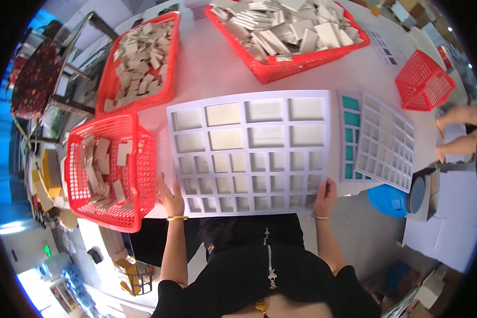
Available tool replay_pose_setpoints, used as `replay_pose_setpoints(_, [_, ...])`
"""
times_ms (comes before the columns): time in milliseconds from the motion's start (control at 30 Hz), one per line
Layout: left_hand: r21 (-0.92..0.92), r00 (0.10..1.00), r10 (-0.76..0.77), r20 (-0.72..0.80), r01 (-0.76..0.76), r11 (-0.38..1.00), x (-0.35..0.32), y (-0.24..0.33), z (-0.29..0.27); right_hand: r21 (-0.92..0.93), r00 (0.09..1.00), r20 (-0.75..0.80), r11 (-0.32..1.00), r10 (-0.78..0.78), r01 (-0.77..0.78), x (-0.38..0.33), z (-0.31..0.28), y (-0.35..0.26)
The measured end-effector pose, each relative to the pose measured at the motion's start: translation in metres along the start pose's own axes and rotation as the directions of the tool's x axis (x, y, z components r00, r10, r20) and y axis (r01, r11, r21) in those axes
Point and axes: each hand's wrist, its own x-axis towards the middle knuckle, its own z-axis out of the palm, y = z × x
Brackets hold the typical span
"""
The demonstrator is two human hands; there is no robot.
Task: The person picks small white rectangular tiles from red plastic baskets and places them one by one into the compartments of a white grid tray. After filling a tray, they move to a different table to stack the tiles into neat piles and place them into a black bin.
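Observation:
A white compartmented display board [242, 150] lies in front of me, with two rows of large rectangular cells above several rows of small ones. Most cells look pale white or grey, and a few are cream; whether each holds a tile I cannot tell. My left hand [171, 201] is at the board's lower left edge, fingers stretched out and apart. At the lower right edge my right hand [326, 198] has its fingers curled around the rim. Beside my left hand stands a red plastic basket [138, 175] with pale flat tiles [105, 169] inside.
Two more red baskets, a long one [173, 63] and a large one [270, 73], hold many pale tiles at the back. A white grid panel [385, 139] overlaps a teal-backed one [350, 119] on the right. Beyond are a small red basket [420, 85] and another person's hands [456, 127].

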Motion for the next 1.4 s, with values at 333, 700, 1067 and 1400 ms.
replay_pose_setpoints(333, [-0.448,0.916,0.372,0.149,-0.272,0.852,-0.011,0.121,0.017,-0.145,0.931,-0.352,0.977,0.093,-0.153,0.068,-0.155,0.042])
replay_pose_setpoints(700, [-0.714,0.741,0.620,0.258,-0.286,0.639,-0.034,0.266,0.055,-0.669,0.979,-0.206,0.728,0.010,-0.148,0.233,-0.511,0.053])
replay_pose_setpoints(1067, [-0.125,0.923,0.188,-0.337,-0.242,0.962,0.135,0.028,-0.125,-0.815,0.853,-0.086,0.529,-0.514,0.237,0.337,-0.304,0.031])
replay_pose_setpoints(1400, [0.561,0.848,-0.031,0.529,-0.323,0.762,0.230,-0.169,-0.058,-0.365,0.779,0.407,0.697,-0.477,0.617,0.235,-0.021,-0.123])
